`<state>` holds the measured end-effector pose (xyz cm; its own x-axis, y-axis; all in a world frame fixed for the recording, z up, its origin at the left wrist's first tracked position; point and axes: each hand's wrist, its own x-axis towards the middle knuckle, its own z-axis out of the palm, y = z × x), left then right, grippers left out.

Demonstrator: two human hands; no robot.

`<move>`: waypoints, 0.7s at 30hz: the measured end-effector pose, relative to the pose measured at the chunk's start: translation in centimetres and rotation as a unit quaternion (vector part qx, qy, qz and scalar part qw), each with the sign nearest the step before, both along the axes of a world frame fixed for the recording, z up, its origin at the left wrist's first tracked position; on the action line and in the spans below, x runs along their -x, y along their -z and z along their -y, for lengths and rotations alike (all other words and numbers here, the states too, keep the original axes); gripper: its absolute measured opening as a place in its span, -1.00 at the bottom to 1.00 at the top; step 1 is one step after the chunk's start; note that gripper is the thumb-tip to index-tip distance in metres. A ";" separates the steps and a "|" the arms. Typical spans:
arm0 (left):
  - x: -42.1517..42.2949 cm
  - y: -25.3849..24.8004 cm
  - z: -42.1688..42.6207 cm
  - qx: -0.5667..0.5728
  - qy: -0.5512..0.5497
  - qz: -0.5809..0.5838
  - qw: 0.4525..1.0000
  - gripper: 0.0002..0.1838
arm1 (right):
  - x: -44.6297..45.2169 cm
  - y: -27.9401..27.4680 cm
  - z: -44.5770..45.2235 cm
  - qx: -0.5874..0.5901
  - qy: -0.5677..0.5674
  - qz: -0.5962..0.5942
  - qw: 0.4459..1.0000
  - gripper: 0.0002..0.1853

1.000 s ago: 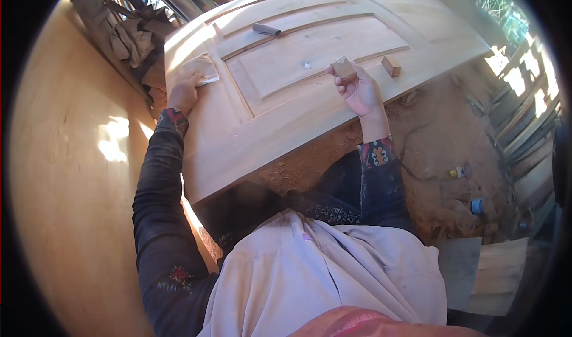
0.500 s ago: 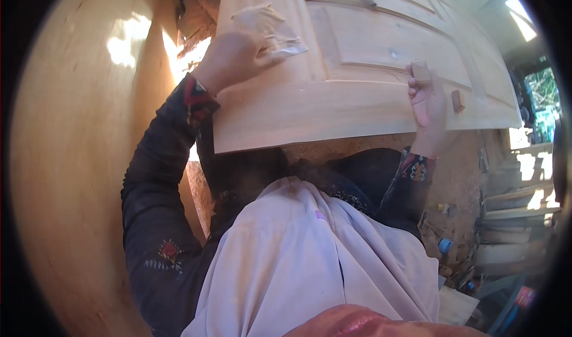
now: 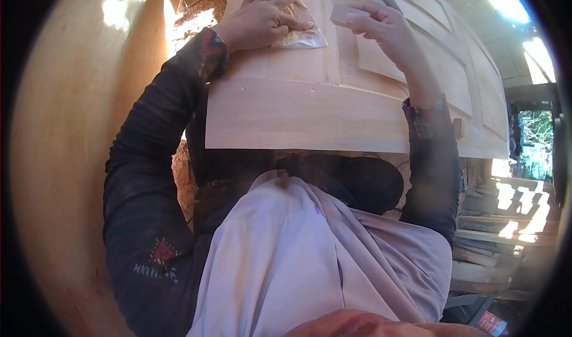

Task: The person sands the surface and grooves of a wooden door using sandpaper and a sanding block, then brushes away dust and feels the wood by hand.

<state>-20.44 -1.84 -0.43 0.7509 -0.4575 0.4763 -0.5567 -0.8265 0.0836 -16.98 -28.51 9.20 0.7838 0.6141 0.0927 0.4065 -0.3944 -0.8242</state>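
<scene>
A panelled wooden door lies in front of the person. The left hand, fingers loosely spread, rests over a crumpled clear plastic bag of tan material near the door's left end. The right hand, nearly closed, pinches a small pale block just right of the bag; whether the block touches the door is unclear. Light, spread fingers should steady the bag, and a firm pinch should control the block.
</scene>
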 end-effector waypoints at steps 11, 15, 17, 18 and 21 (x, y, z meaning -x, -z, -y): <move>3.1 -5.9 1.6 0.036 0.123 0.098 0.987 -0.88 | -3.2 4.6 -1.3 -0.028 -0.005 -0.016 0.999 -0.68; 3.0 -6.8 2.0 0.047 0.134 0.122 0.982 -0.86 | -2.8 4.6 -1.5 -0.039 -0.011 0.003 0.999 -0.69; 2.6 -7.2 2.2 0.048 0.110 0.085 0.989 -0.86 | -2.5 4.7 -1.7 -0.066 -0.024 0.020 0.997 -0.70; 2.2 -6.9 2.1 0.105 0.165 0.112 0.974 -0.86 | -2.2 4.5 -1.8 -0.071 -0.024 0.027 0.997 -0.70; 2.1 -6.0 1.5 0.182 0.245 0.104 0.947 -0.87 | -2.4 4.7 -1.4 -0.067 -0.006 0.039 0.997 -0.70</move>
